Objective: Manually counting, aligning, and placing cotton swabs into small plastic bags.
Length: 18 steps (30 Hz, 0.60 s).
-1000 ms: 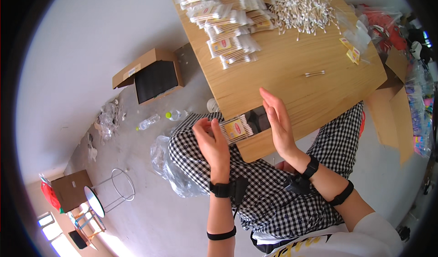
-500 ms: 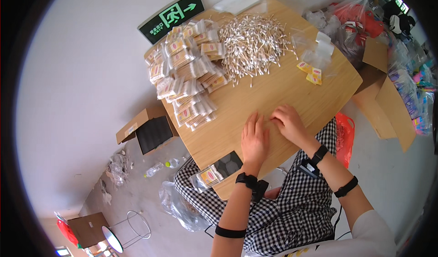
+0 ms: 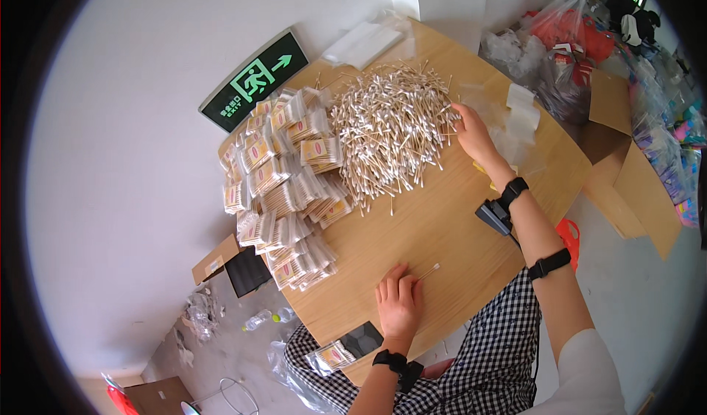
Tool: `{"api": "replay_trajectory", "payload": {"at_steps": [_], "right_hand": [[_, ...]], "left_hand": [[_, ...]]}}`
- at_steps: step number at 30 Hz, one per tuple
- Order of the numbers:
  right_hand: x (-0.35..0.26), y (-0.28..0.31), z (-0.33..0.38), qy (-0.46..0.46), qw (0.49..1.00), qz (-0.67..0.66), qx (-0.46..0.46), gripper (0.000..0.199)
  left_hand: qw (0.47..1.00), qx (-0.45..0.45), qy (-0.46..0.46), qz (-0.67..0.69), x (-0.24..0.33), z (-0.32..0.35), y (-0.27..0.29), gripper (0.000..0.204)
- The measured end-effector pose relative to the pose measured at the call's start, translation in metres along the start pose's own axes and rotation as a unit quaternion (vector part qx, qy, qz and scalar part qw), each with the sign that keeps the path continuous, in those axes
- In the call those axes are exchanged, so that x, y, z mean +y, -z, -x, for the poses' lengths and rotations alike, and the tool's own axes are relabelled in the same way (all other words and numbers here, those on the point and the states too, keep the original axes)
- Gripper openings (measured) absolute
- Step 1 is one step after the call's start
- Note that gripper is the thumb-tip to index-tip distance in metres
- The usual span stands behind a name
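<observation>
Your two hands are over one wooden table [image 3: 456,223]. Your left hand [image 3: 400,301] rests near its front edge, fingers loosely curled; one cotton swab [image 3: 431,271] pokes out beside them, though you cannot tell from this view whether they grip it. Your right hand [image 3: 475,136] reaches to the right edge of one big pile of loose cotton swabs [image 3: 394,131], fingers extended and close together; whether they have hold of a swab cannot be told. Left of that pile sits one heap of filled swab packets [image 3: 280,176], overlapping too much to count. One more swab packet [image 3: 333,356] lies at the front edge, against one black pad [image 3: 363,340]. Two plastic bottles [image 3: 258,320] lie on the floor.
</observation>
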State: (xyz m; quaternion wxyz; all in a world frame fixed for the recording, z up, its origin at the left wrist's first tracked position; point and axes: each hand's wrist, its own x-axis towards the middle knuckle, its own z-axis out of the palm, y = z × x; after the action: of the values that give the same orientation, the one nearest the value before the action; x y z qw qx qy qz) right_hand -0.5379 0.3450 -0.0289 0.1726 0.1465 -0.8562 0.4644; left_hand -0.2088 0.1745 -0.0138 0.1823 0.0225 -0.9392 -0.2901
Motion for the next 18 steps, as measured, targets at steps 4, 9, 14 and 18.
{"api": "replay_trajectory", "payload": {"at_steps": [4, 9, 14, 18], "right_hand": [[-0.011, -0.021, -0.024, -0.051, 0.995, 0.007, -0.081, 0.025], [-0.029, -0.027, -0.005, 0.004, 0.988, 0.144, -0.055, 0.015], [-0.067, -0.022, 0.062, -0.009, 0.976, 0.218, -0.012, 0.012], [-0.096, -0.002, 0.114, -0.022, 0.976, 0.215, -0.036, 0.015]], "left_hand": [[1.000, -0.011, 0.007, -0.012, -0.002, -0.001, 0.003, 0.016], [1.000, -0.008, 0.011, -0.008, -0.002, -0.001, 0.004, 0.013], [1.000, -0.002, -0.001, 0.010, -0.004, 0.000, 0.002, 0.013], [1.000, 0.003, -0.011, 0.029, 0.000, -0.002, 0.004, 0.017]]}}
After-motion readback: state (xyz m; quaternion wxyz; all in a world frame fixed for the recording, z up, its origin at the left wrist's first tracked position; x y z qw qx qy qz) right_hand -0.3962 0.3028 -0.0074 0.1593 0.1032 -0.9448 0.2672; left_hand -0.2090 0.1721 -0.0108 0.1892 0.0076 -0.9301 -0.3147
